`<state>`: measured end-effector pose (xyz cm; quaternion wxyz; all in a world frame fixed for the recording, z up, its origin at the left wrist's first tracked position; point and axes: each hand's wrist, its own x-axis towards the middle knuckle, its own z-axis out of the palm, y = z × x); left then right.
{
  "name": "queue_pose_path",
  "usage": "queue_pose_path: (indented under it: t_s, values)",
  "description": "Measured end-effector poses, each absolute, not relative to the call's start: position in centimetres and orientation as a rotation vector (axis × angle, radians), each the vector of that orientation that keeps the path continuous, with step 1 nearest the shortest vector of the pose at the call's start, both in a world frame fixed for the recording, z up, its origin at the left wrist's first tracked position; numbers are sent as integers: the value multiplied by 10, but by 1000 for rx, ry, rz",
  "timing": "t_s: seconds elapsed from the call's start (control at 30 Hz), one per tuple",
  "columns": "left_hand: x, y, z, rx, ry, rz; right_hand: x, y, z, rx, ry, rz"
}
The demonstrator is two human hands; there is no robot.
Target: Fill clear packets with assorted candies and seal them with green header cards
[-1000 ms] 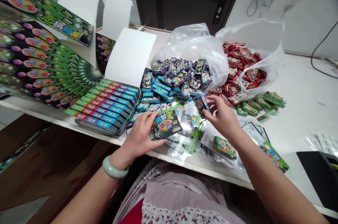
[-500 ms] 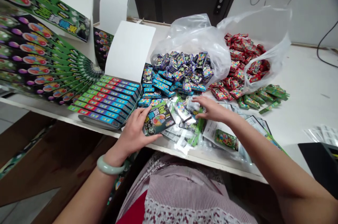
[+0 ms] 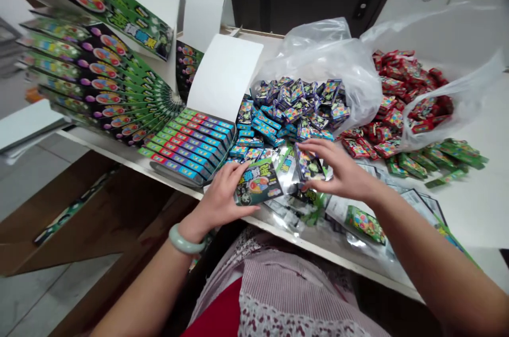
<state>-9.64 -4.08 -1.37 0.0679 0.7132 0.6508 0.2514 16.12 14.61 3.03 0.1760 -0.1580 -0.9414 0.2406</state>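
Note:
My left hand [image 3: 220,196] grips a flat black-and-green printed packet [image 3: 258,184] by its left side, thumb below and fingers above. To its right, my right hand [image 3: 338,170] pinches a small purple-and-black candy box [image 3: 308,166] between thumb and fingers. Under both hands lie loose printed packets and clear plastic. Just beyond them, small blue boxes [image 3: 267,126] and purple boxes [image 3: 296,97] are heaped by the mouth of a clear plastic bag [image 3: 360,74]. A green box [image 3: 366,224] lies below my right forearm.
At the left, a display box [image 3: 185,146] holds rows of colourful small boxes, its white flap [image 3: 226,74] raised. Fanned printed cartons [image 3: 131,88] stand behind it. Red boxes [image 3: 401,80] and green boxes [image 3: 445,159] lie at the right. A cardboard box [image 3: 75,220] is below the table edge.
The view has swung left, shifting the scene rightward. My right hand, reaching among the packets before, now has the small purple box in its fingers. My left hand still grips the printed packet.

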Motion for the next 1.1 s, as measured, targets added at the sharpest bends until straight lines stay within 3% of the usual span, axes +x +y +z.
queue_pose_path:
  t_s: [0.37,0.73,1.0,1.1]
  values:
    - [-79,-31,-7,2215,1694,762,162,131,59,-123,-2960,567]
    - [-72,-30,-18,2120,1855,805,161,104,30,-442,-2667,614]
    - [-71,-33,-23,2161,1890,741,148,93,-1,-671,-2294,1233]
    - [-80,-36,-23,2117,1972,753,148,141,-12,-962,-2358,878]
